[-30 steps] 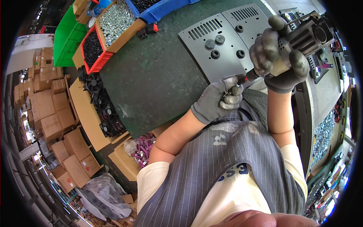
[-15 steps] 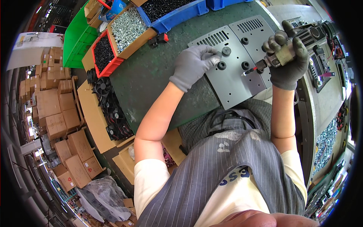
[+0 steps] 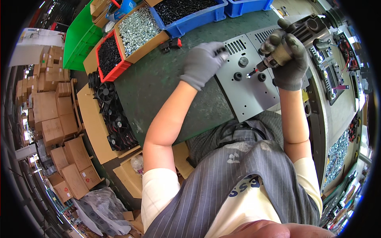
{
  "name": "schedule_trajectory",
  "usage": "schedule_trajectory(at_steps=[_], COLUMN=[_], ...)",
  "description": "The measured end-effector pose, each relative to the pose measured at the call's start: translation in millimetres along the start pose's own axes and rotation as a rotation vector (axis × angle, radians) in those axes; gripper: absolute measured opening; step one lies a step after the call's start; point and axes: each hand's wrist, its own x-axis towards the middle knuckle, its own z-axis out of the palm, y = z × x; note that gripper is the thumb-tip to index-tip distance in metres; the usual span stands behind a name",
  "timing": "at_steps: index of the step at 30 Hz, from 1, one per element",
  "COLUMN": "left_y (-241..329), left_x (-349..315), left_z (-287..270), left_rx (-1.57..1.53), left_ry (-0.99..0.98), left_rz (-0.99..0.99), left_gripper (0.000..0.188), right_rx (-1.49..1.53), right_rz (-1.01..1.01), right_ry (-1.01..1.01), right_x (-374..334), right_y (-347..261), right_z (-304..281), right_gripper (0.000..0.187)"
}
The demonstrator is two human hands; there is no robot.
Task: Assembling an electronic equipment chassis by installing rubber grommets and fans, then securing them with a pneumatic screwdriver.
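Observation:
My right hand (image 3: pixel 291 59), in a grey glove with dark fingers, grips a power screwdriver (image 3: pixel 309 31). Its bit points left and down, with a small silver screw (image 3: pixel 248 75) at the tip, over a grey slotted metal plate (image 3: pixel 248 95). A second slotted plate (image 3: pixel 262 35) lies alongside, partly hidden by the right hand. Black round feet (image 3: pixel 237 76) stand on the plates, and the bit tip is between two of them. My gloved left hand (image 3: pixel 204 63) is at the plate's left slotted edge, its fingers curled together; what they hold, if anything, is hidden.
Left of the dark green bench top (image 3: pixel 166 99) are a red bin of black screws (image 3: pixel 109 55), a carton of silver screws (image 3: pixel 137 29) and a box of black fans (image 3: pixel 107 95). Blue bins (image 3: pixel 190 22) line the back. A black-and-red part (image 3: pixel 170 45) lies near the left hand.
My left hand has moved up and slightly left relative to the plate, off the foot it was near. The screwdriver has shifted left with its bit over the nearer plate.

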Motion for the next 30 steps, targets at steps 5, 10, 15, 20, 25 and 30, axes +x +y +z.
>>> schedule_trajectory(at_steps=[5, 10, 15, 20, 25, 30], left_y=[-22, -31, -46, -37, -29, -29], left_x=[-13, -22, -17, -16, -16, -15], left_z=[-29, -5, 17, 14, 5, 7], left_rx=[-0.341, -0.535, -0.477, -0.142, 0.018, 0.031], left_ry=[0.116, 0.048, 0.054, 0.118, 0.102, 0.185], left_rz=[-0.234, -0.115, 0.026, 0.038, -0.008, 0.050], left_gripper=[0.039, 0.036, 0.035, 0.032, 0.029, 0.029], right_rx=[-0.107, -0.197, -0.236, -0.311, -0.377, -0.334], right_rz=[0.037, -0.003, 0.054, 0.117, 0.212, 0.199], right_ry=[-0.020, -0.108, -0.081, -0.204, -0.251, -0.273], right_x=[18, 40, 50, 52, 52, 51], right_y=[19, 44, 64, 78, 93, 92], right_z=[8, 30, 58, 64, 67, 68], right_gripper=[0.053, 0.048, 0.044, 0.038, 0.030, 0.029])
